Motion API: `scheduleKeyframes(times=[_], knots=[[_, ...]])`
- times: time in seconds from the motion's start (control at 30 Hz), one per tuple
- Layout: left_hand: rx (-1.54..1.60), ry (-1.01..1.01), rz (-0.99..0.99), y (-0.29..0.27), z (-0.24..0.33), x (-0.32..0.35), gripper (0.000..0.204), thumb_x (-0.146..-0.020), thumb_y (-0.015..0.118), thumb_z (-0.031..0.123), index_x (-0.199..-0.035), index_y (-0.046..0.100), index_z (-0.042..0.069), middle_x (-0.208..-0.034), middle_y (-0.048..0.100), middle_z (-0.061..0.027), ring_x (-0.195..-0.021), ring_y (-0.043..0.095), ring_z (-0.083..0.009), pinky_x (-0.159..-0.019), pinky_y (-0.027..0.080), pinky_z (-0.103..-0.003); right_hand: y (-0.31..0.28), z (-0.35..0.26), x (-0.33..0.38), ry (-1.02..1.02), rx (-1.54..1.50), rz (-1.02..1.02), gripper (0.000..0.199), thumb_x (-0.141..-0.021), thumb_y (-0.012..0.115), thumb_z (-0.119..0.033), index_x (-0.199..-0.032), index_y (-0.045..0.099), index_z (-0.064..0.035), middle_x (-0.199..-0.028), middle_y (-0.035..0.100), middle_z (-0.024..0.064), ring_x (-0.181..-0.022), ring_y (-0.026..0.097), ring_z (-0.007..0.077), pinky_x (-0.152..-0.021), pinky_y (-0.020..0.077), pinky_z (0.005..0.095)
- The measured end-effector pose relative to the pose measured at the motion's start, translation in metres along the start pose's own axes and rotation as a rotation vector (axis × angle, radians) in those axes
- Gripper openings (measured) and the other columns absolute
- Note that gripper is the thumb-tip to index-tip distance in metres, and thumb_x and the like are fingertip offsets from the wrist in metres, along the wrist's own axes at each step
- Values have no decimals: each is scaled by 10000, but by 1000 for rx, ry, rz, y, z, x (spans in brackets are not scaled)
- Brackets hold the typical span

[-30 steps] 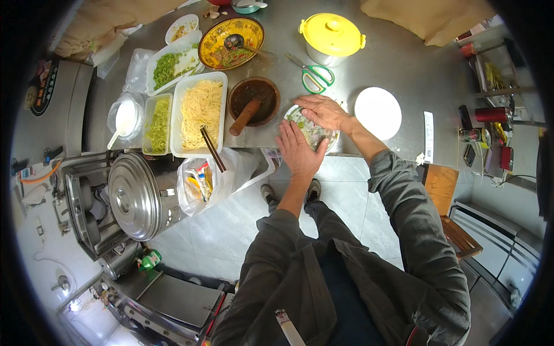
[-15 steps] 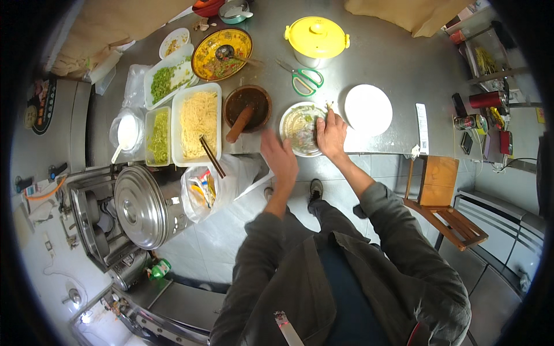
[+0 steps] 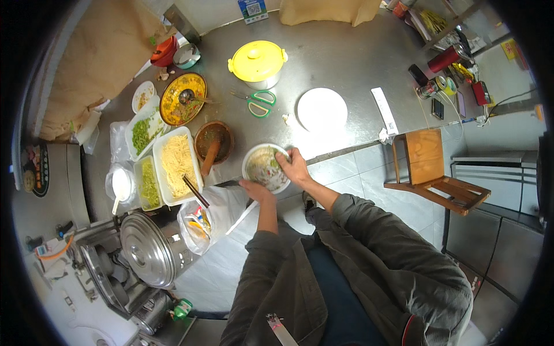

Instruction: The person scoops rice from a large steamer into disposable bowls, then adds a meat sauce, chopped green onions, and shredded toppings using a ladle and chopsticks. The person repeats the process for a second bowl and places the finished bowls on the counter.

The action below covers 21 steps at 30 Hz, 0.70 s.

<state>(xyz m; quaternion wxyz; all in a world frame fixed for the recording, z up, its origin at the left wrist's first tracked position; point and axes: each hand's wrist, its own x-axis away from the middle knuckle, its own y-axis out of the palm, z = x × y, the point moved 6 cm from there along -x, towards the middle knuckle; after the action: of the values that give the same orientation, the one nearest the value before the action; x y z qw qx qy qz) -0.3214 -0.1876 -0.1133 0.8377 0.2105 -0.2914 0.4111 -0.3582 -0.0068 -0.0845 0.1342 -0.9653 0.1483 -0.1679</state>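
A white round bowl with pale noodles, green bits and a cloudy look on top is between my hands at the counter's front edge. My right hand grips its right rim, thumb and fingers closed on it. Low on the bowl's near left side, my left hand holds it, some fingers hidden beneath. Left of the bowl stands a brown mortar with a wooden pestle leaning in it. Behind it lie green-handled scissors, and a white round plate or lid sits to its right.
Tubs of noodles, chopped greens and shredded green food line the left, with chopsticks across one. A yellow-lidded pot stands behind. A plastic bag hangs at the edge; a wooden chair is right.
My left hand, earlier apart from the bowl, now holds it. The bowl has moved toward me to the counter's edge. The whole view has shifted and turned.
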Motion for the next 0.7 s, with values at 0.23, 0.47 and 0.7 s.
scheduleKeyframes(times=[0.23, 0.47, 0.7], knots=[[-282, 174, -228, -38, 19, 51, 670, -1065, 359, 511, -1248, 575, -96, -1218, 626, -180, -1056, 624, -281, -911, 513, -405, -29, 10, 48, 169, -103, -118, 716, -814, 748, -565, -1127, 595, 61, -1016, 684, 189, -946, 633, 249, -834, 512, 386], [-163, 188, -590, 11, 50, 64, 542, -1072, 397, 416, -1145, 613, -76, -1120, 662, -157, -953, 592, -228, -865, 481, -369, -75, -42, 73, 130, -465, -100, 576, -909, 725, -403, -1284, 617, 21, -1093, 721, 109, -965, 669, 189, -839, 540, 346], [-393, 378, -469, 64, 19, 72, 554, -1083, 333, 362, -1418, 456, -61, -1465, 488, -174, -1312, 476, -277, -1098, 365, -363, -113, -58, 46, 151, -627, 169, 539, -942, 698, -373, -1266, 612, 49, -1188, 677, 121, -1058, 623, 186, -923, 495, 349]])
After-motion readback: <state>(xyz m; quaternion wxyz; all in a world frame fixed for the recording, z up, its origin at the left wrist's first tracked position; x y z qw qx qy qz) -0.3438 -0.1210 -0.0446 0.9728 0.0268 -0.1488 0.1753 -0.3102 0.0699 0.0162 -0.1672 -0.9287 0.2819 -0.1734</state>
